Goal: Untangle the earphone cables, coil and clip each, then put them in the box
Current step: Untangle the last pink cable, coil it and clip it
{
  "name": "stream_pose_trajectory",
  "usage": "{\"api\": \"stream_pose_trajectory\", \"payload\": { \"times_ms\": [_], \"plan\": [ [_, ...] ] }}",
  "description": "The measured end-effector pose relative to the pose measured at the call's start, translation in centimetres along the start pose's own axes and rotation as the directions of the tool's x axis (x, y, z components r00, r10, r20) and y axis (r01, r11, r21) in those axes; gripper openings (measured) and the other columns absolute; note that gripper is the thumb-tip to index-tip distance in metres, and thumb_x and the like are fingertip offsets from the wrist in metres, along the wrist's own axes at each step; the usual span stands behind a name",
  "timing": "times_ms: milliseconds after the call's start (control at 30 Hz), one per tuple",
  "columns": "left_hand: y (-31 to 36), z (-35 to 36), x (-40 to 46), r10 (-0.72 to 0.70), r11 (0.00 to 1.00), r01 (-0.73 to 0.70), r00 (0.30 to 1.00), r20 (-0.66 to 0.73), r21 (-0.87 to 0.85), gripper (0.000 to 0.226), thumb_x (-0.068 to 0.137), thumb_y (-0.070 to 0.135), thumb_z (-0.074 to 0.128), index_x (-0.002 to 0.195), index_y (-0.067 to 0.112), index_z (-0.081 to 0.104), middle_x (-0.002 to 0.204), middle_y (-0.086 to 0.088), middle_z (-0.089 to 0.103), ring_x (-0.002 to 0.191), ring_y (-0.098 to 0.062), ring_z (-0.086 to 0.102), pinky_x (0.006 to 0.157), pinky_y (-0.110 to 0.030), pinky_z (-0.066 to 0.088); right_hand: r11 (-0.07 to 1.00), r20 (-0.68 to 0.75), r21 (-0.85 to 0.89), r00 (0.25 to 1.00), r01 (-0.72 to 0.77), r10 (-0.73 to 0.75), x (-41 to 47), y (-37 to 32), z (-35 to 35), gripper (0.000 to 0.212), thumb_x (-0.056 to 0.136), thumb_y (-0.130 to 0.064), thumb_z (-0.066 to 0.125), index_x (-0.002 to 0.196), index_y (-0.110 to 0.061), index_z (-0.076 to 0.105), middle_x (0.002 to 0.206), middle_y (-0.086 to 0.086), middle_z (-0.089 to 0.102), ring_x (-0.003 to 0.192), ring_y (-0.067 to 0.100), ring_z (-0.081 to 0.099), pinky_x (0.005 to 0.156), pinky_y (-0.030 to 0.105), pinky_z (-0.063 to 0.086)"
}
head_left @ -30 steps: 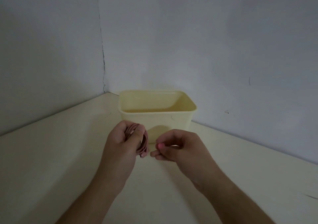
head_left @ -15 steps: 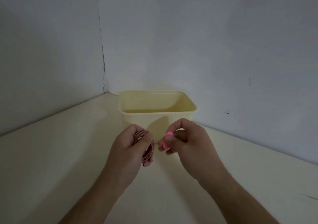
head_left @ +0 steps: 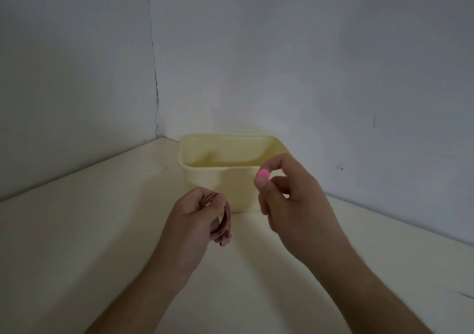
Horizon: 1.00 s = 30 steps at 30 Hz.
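Observation:
My left hand (head_left: 195,220) grips a coiled pink earphone cable (head_left: 224,220) above the table, just in front of the box. The coil hangs past my fingers, its lower end pointing down. My right hand (head_left: 292,205) is raised to the right of it and pinches a small bright pink clip (head_left: 264,173) between thumb and forefinger, level with the box's near right corner. The pale yellow box (head_left: 205,179) stands open in the corner; what I see of its inside shows no cable.
The cream table (head_left: 89,231) runs into a corner formed by two grey walls (head_left: 307,64) close behind the box. A dark scratch marks the table at the far right edge (head_left: 465,294).
My right hand has lifted up and to the right, away from the coil, with the pink clip now plainly showing between its fingertips. The left hand with the coil has dropped slightly.

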State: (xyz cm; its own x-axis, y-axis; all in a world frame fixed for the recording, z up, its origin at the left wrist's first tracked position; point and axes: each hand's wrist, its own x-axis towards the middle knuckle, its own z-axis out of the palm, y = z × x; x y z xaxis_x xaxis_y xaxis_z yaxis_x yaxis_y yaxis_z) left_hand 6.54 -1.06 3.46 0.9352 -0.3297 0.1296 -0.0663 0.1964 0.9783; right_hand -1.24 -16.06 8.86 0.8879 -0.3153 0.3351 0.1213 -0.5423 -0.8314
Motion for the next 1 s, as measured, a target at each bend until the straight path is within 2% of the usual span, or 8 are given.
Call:
{"api": "stream_pose_trajectory", "payload": {
  "times_ms": [200, 267, 367, 500, 700, 833, 900, 1000],
  "plan": [
    [0.2, -0.1, -0.2, 0.013, 1.000, -0.013, 1.000, 0.019, -0.006, 0.022, 0.106, 0.007, 0.052, 0.096, -0.012, 0.056, 0.049, -0.001, 0.045, 0.049, -0.024, 0.050, 0.054, -0.032, 0.050, 0.988, 0.221, -0.150, 0.973, -0.030, 0.063, -0.6, -0.5, 1.6, 0.025, 0.101, -0.008, 0.059, 0.083, -0.020, 0.071, 0.066, -0.015, 0.071, 0.060, -0.004, 0.064, 0.058, 0.013, 0.047],
    [0.1, -0.1, -0.2, 0.028, 1.000, -0.028, 0.999, 0.015, 0.008, 0.023, 0.105, 0.007, 0.053, 0.092, -0.011, 0.055, 0.054, -0.004, 0.043, 0.050, -0.021, 0.049, 0.052, -0.027, 0.050, 0.992, 0.229, -0.128, 0.973, -0.006, 0.035, -1.1, -0.4, 2.5, 0.021, 0.099, -0.007, 0.063, 0.085, -0.021, 0.072, 0.074, -0.011, 0.076, 0.072, 0.001, 0.071, 0.068, 0.017, 0.055],
    [0.0, 0.0, -0.3, 0.056, 0.997, -0.057, 0.998, 0.010, 0.044, 0.021, 0.105, 0.006, 0.053, 0.091, -0.009, 0.054, 0.057, 0.000, 0.046, 0.050, -0.014, 0.049, 0.052, -0.025, 0.048, 0.989, 0.164, -0.143, 0.986, 0.049, -0.025, -1.5, 0.0, 3.2, 0.022, 0.094, -0.007, 0.067, 0.083, -0.025, 0.071, 0.077, -0.013, 0.075, 0.073, 0.005, 0.071, 0.067, 0.016, 0.054],
    [0.0, 0.1, -0.1, 0.042, 0.999, -0.043, 0.999, 0.014, 0.034, 0.019, 0.105, 0.005, 0.052, 0.089, -0.007, 0.053, 0.055, -0.002, 0.044, 0.051, -0.020, 0.047, 0.059, -0.037, 0.045, 0.993, 0.127, 0.114, 0.992, -0.031, 0.016, -1.1, 0.2, 2.8, 0.019, 0.092, 0.002, 0.064, 0.082, -0.012, 0.072, 0.073, 0.003, 0.076, 0.072, 0.023, 0.076, 0.075, 0.040, 0.064],
    [0.0, 0.4, -0.2, 0.022, 0.999, -0.022, 1.000, 0.016, 0.027, 0.017, 0.104, 0.002, 0.052, 0.090, -0.007, 0.053, 0.053, -0.002, 0.047, 0.050, -0.022, 0.048, 0.057, -0.039, 0.046, 0.974, 0.124, 0.226, 0.992, -0.037, 0.009, -1.3, 0.1, 2.8, 0.019, 0.094, 0.010, 0.060, 0.084, -0.004, 0.070, 0.072, 0.011, 0.074, 0.060, 0.026, 0.073, 0.062, 0.036, 0.062],
    [-0.1, 0.4, -0.1, 0.006, 1.000, -0.006, 1.000, 0.005, 0.031, 0.016, 0.104, 0.001, 0.052, 0.090, -0.006, 0.053, 0.048, 0.004, 0.046, 0.045, -0.021, 0.050, 0.063, -0.045, 0.046, 0.857, 0.137, 0.506, 0.990, -0.099, 0.033, -1.2, -1.2, 1.5, 0.015, 0.096, 0.021, 0.051, 0.089, 0.015, 0.063, 0.071, 0.023, 0.062, 0.037, 0.004, 0.052, 0.039, 0.013, 0.040],
    [0.0, 0.5, -0.3, -0.003, 1.000, 0.003, 1.000, 0.011, 0.008, 0.019, 0.105, 0.002, 0.051, 0.087, -0.004, 0.052, 0.048, 0.003, 0.047, 0.044, -0.019, 0.050, 0.062, -0.042, 0.046, 0.885, 0.159, 0.453, 0.986, -0.111, 0.042, -1.2, -0.6, 1.9, 0.014, 0.095, 0.019, 0.054, 0.089, 0.013, 0.065, 0.072, 0.025, 0.066, 0.042, 0.011, 0.059, 0.043, 0.015, 0.044],
    [0.2, 0.4, -0.5, -0.042, 0.997, 0.042, 0.999, 0.014, -0.060, 0.021, 0.105, 0.005, 0.051, 0.088, -0.005, 0.052, 0.048, 0.001, 0.045, 0.042, -0.018, 0.046, 0.060, -0.037, 0.044, 0.968, 0.134, 0.228, 0.988, -0.101, 0.072, -1.1, 0.8, 3.0, 0.014, 0.091, 0.005, 0.069, 0.082, -0.006, 0.072, 0.074, 0.013, 0.076, 0.062, 0.027, 0.076, 0.064, 0.038, 0.064]
  ]
}}
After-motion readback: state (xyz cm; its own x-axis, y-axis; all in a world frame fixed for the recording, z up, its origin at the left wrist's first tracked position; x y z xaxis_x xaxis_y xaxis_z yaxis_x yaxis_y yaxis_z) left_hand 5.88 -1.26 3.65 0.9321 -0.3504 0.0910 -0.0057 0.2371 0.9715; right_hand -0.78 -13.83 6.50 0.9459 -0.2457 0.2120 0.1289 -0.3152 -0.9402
